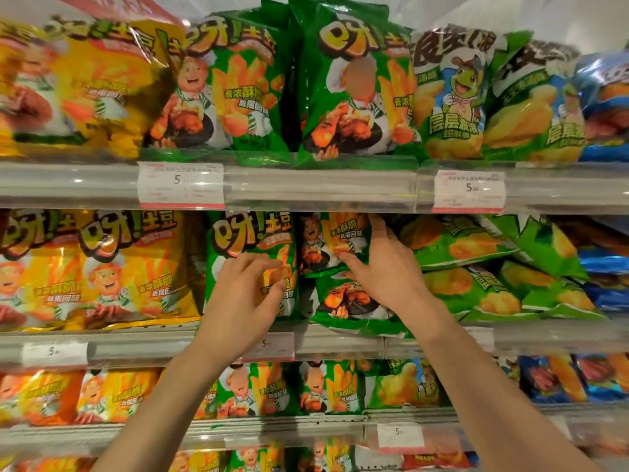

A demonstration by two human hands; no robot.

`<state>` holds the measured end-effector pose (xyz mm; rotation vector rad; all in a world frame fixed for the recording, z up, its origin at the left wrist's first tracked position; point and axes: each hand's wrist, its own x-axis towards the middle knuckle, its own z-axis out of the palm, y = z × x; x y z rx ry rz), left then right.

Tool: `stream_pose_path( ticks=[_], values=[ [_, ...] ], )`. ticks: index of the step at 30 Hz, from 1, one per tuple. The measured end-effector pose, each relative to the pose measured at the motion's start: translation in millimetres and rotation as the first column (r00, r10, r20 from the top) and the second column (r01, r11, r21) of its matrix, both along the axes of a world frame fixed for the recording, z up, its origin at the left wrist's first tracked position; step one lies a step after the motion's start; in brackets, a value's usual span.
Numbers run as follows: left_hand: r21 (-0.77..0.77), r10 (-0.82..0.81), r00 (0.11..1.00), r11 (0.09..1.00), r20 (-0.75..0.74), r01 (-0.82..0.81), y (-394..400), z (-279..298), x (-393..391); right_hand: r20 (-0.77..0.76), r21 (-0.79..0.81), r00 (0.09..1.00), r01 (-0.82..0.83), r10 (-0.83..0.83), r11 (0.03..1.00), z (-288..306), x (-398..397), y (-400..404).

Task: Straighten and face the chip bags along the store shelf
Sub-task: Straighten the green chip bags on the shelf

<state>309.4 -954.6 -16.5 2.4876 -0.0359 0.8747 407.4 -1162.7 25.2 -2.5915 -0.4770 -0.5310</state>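
So the action's on the middle shelf point(340, 342), in the green section: one green chip bag point(250, 253) stands upright and faces out fine, but right next to it a slumped green bag point(343, 301) is lying on its back with another tilted bag point(332, 241) leaning over it, which is probably why both hands went there. The left hand point(248, 284) has its fingers curled loosely against the front of the upright bag, looks like it's steadying or pinching the foil, can't tell for sure. The right hand point(381, 267) is reaching deeper in, thumb across the tilted bag's face and fingers round its right edge, gripping it. Both forearms come up from below, angled inward. Further right, the wavy-chip bags point(476, 264) are flopped flat too, so plenty left to do.
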Motion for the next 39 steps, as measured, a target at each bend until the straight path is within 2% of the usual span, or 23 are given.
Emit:
stream_pose_path(
  ticks=[10, 15, 19, 25, 30, 34, 39],
  values=[
    [0.011, 0.009, 0.999, 1.000, -0.031, -0.008, -8, 5, -7, 0.121, 0.033, 0.992, -0.036, 0.032, 0.999, -3, 6, -24],
    [-0.190, -0.055, 0.994, 0.981, -0.097, 0.036, -28, 11, -5, 0.154, 0.162, 0.986, -0.088, 0.063, 0.983, -8, 5, -34],
    [-0.430, -0.143, 0.964, 0.902, -0.222, 0.035, -45, 26, 9, 0.155, 0.227, 0.985, -0.112, 0.078, 0.967, -12, -3, -40],
    [-0.506, -0.141, 0.939, 0.862, -0.313, -0.039, -63, 45, 31, 0.141, 0.328, 0.980, -0.181, 0.141, 0.927, -16, -9, -46],
    [-0.517, -0.122, 0.960, 0.855, -0.252, -0.027, -73, 46, 33, 0.097, 0.348, 0.980, -0.199, 0.176, 0.916, -15, -10, -50],
    [-0.635, -0.151, 0.977, 0.772, -0.149, 0.022, -77, 39, 34, 0.046, 0.392, 0.975, -0.217, 0.216, 0.894, -6, -15, -56],
    [-0.731, -0.204, 0.968, 0.682, -0.146, 0.034, -71, 33, 39, 0.011, 0.448, 0.986, -0.151, 0.164, 0.881, 5, -19, -62]
  ],
)
